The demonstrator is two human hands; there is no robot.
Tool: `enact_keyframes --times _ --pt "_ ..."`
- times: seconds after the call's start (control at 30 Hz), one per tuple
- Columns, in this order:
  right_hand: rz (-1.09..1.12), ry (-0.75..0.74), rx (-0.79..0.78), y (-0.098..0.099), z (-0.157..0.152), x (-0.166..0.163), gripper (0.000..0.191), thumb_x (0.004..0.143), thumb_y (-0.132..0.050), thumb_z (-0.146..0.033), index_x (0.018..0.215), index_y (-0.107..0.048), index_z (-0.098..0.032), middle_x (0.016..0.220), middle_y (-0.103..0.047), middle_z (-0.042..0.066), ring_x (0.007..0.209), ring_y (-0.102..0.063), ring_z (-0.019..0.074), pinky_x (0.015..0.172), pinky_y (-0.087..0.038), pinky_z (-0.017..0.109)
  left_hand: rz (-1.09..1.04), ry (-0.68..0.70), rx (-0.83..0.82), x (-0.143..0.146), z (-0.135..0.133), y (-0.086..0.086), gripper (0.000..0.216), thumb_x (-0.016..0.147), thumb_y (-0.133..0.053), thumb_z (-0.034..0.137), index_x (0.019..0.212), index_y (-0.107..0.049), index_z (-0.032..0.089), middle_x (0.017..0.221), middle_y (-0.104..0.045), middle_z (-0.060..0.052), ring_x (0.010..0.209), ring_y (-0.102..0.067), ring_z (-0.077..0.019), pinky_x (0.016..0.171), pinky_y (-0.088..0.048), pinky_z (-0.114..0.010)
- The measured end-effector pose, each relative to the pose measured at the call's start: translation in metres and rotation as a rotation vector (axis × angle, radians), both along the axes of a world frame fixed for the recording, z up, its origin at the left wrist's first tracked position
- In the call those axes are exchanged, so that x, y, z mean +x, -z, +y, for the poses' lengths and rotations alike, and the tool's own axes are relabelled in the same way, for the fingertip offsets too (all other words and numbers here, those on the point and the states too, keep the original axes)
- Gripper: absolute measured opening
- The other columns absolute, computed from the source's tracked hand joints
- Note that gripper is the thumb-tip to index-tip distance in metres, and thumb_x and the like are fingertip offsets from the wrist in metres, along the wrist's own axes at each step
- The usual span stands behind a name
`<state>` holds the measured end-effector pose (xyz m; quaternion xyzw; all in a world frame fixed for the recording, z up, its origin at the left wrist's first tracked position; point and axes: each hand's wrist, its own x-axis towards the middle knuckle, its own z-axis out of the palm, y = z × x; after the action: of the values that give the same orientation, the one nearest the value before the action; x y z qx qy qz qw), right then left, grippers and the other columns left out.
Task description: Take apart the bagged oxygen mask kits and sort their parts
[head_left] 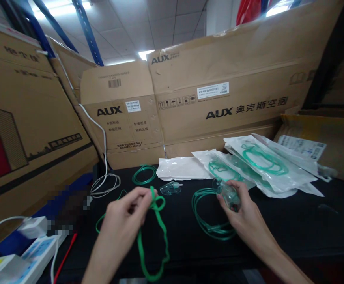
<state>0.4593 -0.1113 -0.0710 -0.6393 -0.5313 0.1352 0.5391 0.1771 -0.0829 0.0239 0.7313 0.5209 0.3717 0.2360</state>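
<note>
My left hand pinches the top of a green elastic strap, which hangs in a loop over the black table. Closed around a clear plastic mask, my right hand sits just above a coil of green tubing on the table. A second clear mask lies between the hands, further back. Another green tubing coil lies behind my left hand.
Sealed plastic bags with green tubing and an empty-looking white bag lie at the back right. Large AUX cardboard boxes wall the table's back and left. A white cable and a power strip are at the left.
</note>
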Motion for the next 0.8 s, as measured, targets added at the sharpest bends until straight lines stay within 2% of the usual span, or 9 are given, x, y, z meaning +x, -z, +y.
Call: enact_keyframes --times 0.13,0.2,0.37,0.47,0.53,0.63,0.73,0.8 --pt "0.002 -0.076 0.000 0.003 0.001 -0.007 0.037 0.092 -0.057 -0.048 0.116 -0.046 -0.021 0.083 -0.069 0.005 0.063 -0.064 0.0203 0.059 -0.051 0.029 0.132 -0.326 0.228 -0.060 0.035 -0.010 0.047 0.086 -0.053 0.064 0.091 -0.070 0.021 0.054 -0.050 0.005 0.053 -0.049 -0.0144 0.054 -0.035 -0.022" --pt "-0.015 -0.082 0.005 0.004 0.002 -0.008 0.036 0.093 -0.058 -0.046 0.115 -0.046 -0.022 0.083 -0.068 0.004 0.064 -0.064 0.0204 0.061 -0.051 0.030 0.256 -0.384 0.246 -0.081 0.050 -0.004 0.046 0.084 -0.052 0.063 0.092 -0.071 0.022 0.058 -0.057 0.003 0.056 -0.056 -0.0162 0.056 -0.038 -0.023" --pt "-0.010 -0.106 -0.021 0.011 0.005 0.001 0.034 0.093 -0.058 -0.042 0.117 -0.046 -0.022 0.091 -0.069 0.006 0.077 -0.068 0.0227 0.069 -0.053 0.032 0.622 -0.296 0.030 -0.108 0.078 0.036 0.042 0.089 -0.045 0.053 0.093 -0.075 0.023 0.069 -0.072 -0.003 0.067 -0.069 -0.0252 0.059 -0.040 -0.028" --pt "-0.004 -0.139 -0.026 0.015 0.006 0.006 0.033 0.092 -0.059 -0.041 0.117 -0.046 -0.023 0.092 -0.068 0.005 0.082 -0.068 0.0229 0.074 -0.053 0.034 0.739 -0.314 -0.046 -0.119 0.083 0.054 0.041 0.093 -0.044 0.050 0.108 -0.074 0.026 0.091 -0.078 -0.006 0.085 -0.073 -0.0323 0.064 -0.046 -0.033" --pt "0.006 -0.162 -0.032 0.015 0.006 0.008 0.033 0.092 -0.060 -0.040 0.117 -0.047 -0.023 0.093 -0.067 0.004 0.084 -0.067 0.0226 0.076 -0.054 0.034 0.771 -0.319 -0.007 -0.124 0.084 0.059 0.044 0.094 -0.042 0.048 0.120 -0.070 0.026 0.109 -0.076 -0.009 0.094 -0.073 -0.0344 0.070 -0.051 -0.037" --pt "0.023 -0.187 -0.057 0.012 0.005 0.008 0.036 0.092 -0.060 -0.040 0.121 -0.048 -0.023 0.094 -0.067 0.004 0.083 -0.067 0.0219 0.075 -0.054 0.034 0.761 -0.267 0.181 -0.123 0.082 0.061 0.051 0.097 -0.037 0.046 0.130 -0.065 0.021 0.127 -0.068 -0.013 0.112 -0.067 -0.0361 0.088 -0.054 -0.045" --pt "0.059 -0.240 -0.089 0.006 0.001 0.004 0.041 0.090 -0.062 -0.041 0.124 -0.050 -0.022 0.096 -0.068 0.005 0.083 -0.068 0.0220 0.071 -0.054 0.032 0.686 -0.062 0.316 -0.111 0.079 0.067 0.055 0.098 -0.039 0.055 0.131 -0.066 0.021 0.138 -0.063 -0.011 0.128 -0.059 -0.0322 0.111 -0.045 -0.047" --pt "0.107 -0.285 -0.109 0.002 -0.001 0.000 0.044 0.089 -0.063 -0.041 0.127 -0.050 -0.022 0.098 -0.068 0.005 0.087 -0.068 0.0223 0.070 -0.055 0.031 0.675 0.071 0.309 -0.103 0.078 0.075 0.053 0.098 -0.042 0.057 0.132 -0.067 0.025 0.145 -0.060 -0.007 0.134 -0.056 -0.0288 0.115 -0.042 -0.046"
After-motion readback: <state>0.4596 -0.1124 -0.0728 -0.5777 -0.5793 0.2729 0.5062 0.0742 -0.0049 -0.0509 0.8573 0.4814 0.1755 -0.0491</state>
